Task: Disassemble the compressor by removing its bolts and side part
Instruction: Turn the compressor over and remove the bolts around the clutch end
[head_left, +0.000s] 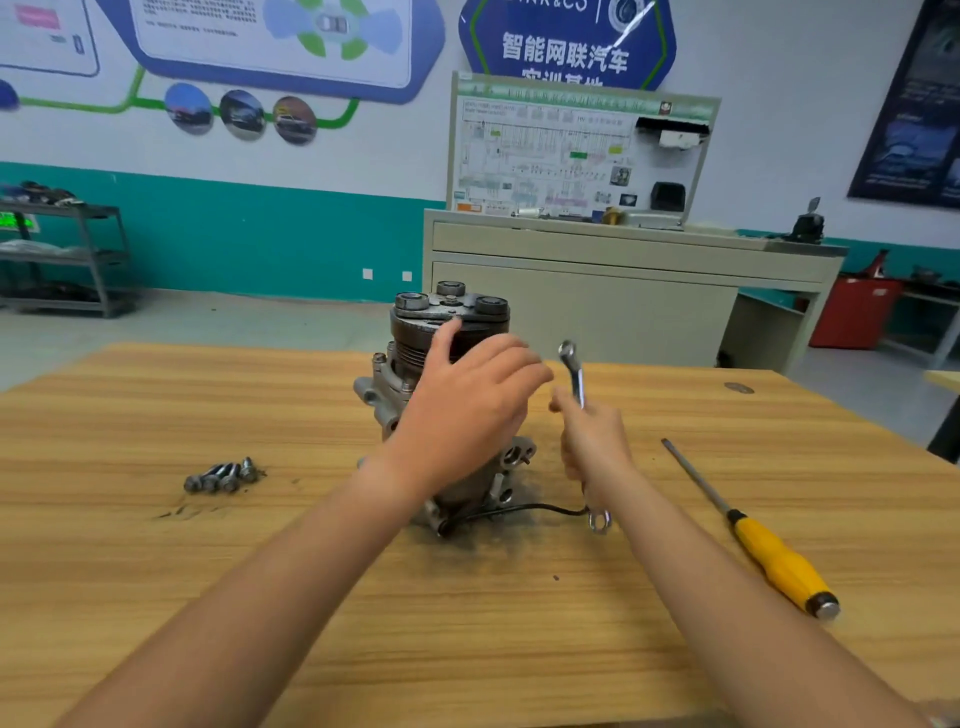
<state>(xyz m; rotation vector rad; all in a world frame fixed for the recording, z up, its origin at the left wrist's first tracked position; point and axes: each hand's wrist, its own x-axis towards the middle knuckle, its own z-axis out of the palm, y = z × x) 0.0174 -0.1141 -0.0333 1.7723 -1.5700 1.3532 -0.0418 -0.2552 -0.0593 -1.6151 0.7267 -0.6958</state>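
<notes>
Two bare forearms reach across the wooden table (156, 405). The right hand (592, 441) grips a wrench (572, 366) held upright. The left hand (467, 400), fingers spread and relaxed, covers the compressor (447, 325), which stands upright mid-table; it seems to touch it, though I cannot tell. Four bolts (223, 475) lie to the left, and a yellow-handled screwdriver (774, 556) to the right.

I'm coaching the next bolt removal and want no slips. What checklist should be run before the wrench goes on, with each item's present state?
1. Right hand grips wrench: ok.
2. Compressor upright on table: ok.
3. Left hand steadying compressor: cannot tell; open over it, contact unclear.
4. Wrench seated on a bolt: not ok; its head is in the air.
5. Loose bolts lie clear, left of compressor: ok.
</notes>
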